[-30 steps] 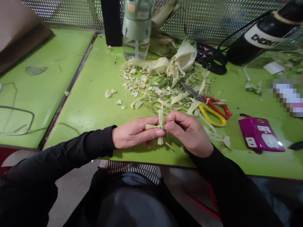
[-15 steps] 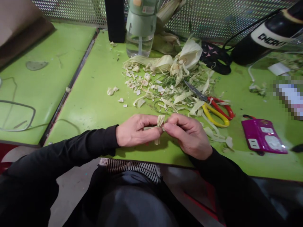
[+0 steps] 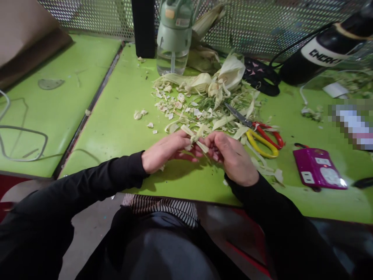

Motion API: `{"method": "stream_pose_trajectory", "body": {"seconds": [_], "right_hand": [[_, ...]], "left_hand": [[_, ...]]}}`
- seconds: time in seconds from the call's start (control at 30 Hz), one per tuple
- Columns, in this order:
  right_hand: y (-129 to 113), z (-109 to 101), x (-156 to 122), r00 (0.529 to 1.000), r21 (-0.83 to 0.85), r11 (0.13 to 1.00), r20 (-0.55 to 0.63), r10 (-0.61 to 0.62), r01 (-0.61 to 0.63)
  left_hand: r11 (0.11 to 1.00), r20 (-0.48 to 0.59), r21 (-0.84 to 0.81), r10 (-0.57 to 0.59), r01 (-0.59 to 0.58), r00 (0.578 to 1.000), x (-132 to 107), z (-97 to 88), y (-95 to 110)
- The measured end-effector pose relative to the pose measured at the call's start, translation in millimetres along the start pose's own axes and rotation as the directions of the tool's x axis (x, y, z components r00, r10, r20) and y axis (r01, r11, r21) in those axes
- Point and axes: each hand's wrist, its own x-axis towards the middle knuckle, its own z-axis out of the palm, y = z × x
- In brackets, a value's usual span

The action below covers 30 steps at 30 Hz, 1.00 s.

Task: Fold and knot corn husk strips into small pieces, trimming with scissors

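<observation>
Pale corn husk strips [image 3: 194,138], crossed and knotted at the middle with ends sticking out several ways, are pinched by my left hand [image 3: 167,151]; its lower fingers are loosely spread beneath. My right hand [image 3: 237,160] is curled at the right side of the strips, its fingertips at an end that points down and right. Its thumb partly covers that grip. Just beyond my hands lies a heap of husk scraps [image 3: 201,112]. Scissors [image 3: 264,144] with one red and one yellow handle rest on the heap's right edge, blades slightly apart.
Behind the heap stand a green water bottle [image 3: 174,42] and larger husks [image 3: 230,72]. A black "ENERGY" bottle [image 3: 317,54] leans at the back right. To the right lies a purple case [image 3: 319,169]. Glasses [image 3: 23,144] sit left of the table seam [image 3: 87,111].
The knotted strips have turned and spread into a cross shape. My left fingers have loosened and opened somewhat, and my right hand has rolled over. The view has shifted slightly.
</observation>
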Motion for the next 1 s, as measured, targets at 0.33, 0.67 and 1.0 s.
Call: {"method": "stream_pose_trajectory", "body": {"seconds": [0.33, 0.67, 1.0], "right_hand": [[-10.0, 7.5, -7.2, 0.944, -0.316, 0.916, -0.135, -0.302, 0.248], [-3.7, 11.4, -6.2, 0.737, -0.717, 0.497, 0.034, -0.675, 0.489], [-15.0, 7.0, -14.4, 0.756, -0.678, 0.469, 0.199, -0.624, 0.566]], "left_hand": [[0.932, 0.004, 0.312, 0.192, -0.184, 0.981, 0.9, -2.1, 1.4], [0.897, -0.006, 0.397, 0.216, -0.196, 0.976, -2.0, -1.1, -5.5], [0.680, 0.205, 0.688, 0.154, -0.255, 0.966, -3.1, -5.1, 8.4]]}}
